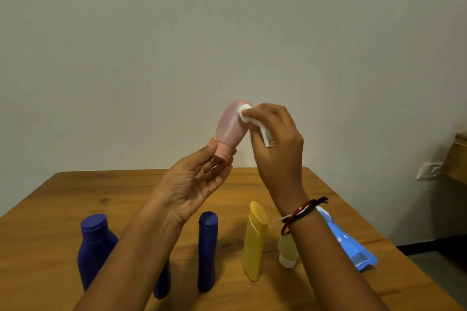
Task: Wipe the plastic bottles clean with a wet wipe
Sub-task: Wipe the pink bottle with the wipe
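Pink bottle [231, 126], held aloft cap-down above wooden table [131, 192]
Left hand [195, 179] pinches the cap end; right hand [274, 141] grips a white wipe [249, 115] pressed to the bottle's upper side. Standing on the table: two blue bottles [207, 250], one yellow bottle [254, 240], blue wipe packet [350, 247] at right

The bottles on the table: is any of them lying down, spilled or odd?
Nothing is spilled. The yellow bottle and blue bottles stand upright. Only the pink bottle is odd: held cap-down in the left hand for wiping.
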`<state>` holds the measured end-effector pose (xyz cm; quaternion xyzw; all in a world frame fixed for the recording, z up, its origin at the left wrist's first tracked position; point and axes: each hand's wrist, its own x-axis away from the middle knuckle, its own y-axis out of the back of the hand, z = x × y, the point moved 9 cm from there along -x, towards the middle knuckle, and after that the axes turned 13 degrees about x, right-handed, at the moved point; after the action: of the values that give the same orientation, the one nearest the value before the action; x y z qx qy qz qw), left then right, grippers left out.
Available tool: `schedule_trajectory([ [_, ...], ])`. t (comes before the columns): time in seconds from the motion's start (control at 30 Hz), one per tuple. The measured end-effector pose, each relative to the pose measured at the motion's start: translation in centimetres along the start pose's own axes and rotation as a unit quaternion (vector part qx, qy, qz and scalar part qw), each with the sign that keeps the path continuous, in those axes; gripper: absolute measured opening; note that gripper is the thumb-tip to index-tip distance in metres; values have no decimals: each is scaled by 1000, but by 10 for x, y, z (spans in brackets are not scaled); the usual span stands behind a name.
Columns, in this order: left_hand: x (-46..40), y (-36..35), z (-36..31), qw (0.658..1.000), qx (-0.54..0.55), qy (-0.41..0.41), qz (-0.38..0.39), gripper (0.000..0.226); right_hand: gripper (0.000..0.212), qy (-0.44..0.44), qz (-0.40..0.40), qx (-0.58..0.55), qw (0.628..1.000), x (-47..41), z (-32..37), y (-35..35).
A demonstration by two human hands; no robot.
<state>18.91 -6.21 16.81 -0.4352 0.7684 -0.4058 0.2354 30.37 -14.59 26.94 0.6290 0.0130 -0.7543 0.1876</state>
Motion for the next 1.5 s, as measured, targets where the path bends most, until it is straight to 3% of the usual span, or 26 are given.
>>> schedule_trajectory([
  [0.23,-2,3,-7,1000,14,-17,-3,39,29,65,77,-37,994,43,43,-20],
  [0.47,-2,2,-8,1000,5,-1,1,37,27,53,50,3,997,23,30,-17],
  [0.67,-1,1,-16,987,-156,-43,15,43,22,0,1,6,1000,-10,-3,-6],
  [0.83,5,-4,-38,925,-334,-181,-11,20,23,-28,-8,13,1000,-10,-4,-5],
  [1.0,13,-16,-41,879,-400,-260,12,21,27,27,44,-2,999,14,27,-15],
  [1.1,21,-24,-46,823,-466,-324,13,21,31,69,84,52,993,32,43,-25],
  [1.27,35,-34,-59,746,-515,-422,9,35,32,36,68,74,994,25,27,-16],
  [1.33,38,-36,-62,738,-512,-440,12,40,30,3,75,61,995,17,11,-13],
  [1.5,37,-37,-63,768,-465,-438,36,52,21,-106,87,-2,991,10,-23,-10],
])
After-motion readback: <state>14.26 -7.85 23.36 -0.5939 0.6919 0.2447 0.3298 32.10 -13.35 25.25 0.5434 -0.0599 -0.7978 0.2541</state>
